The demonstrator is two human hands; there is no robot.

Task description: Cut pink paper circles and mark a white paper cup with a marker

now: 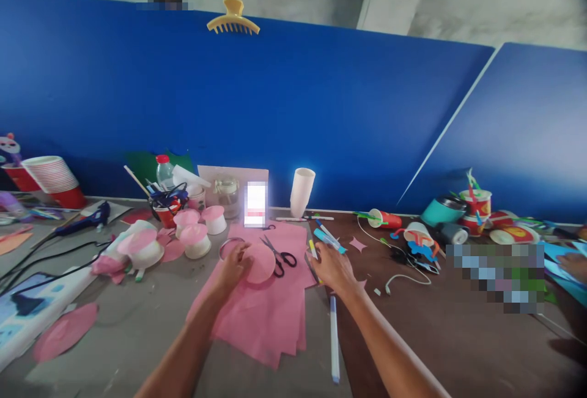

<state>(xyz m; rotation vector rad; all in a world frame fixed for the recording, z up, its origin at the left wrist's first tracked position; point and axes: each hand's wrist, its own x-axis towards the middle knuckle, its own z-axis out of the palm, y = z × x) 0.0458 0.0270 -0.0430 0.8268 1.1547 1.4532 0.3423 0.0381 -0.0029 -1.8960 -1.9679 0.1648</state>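
Note:
My left hand [235, 268] grips the left edge of a round pink paper disc [260, 265] that lies over a stack of pink paper sheets [261, 318]. A roll of tape [228, 247] sits just behind that hand. Black-handled scissors [285, 258] rest on the paper to the right of the disc, blades pointing away. My right hand [336, 268], at the right side of the sheets, has its fingers closed around a thin yellow marker [312, 245], partly hidden by them. Just beyond the fingers lie light blue markers [331, 240]. A long white-and-blue marker [334, 340] lies nearer to me.
Several white cups with pink tops [195, 240] stand at the left, beside a power strip [43, 318] and a glue gun [98, 217]. A lit phone [255, 203] and stacked white cups [302, 192] stand by the blue partition [293, 104]. At far right, another person's hand [573, 265] shows.

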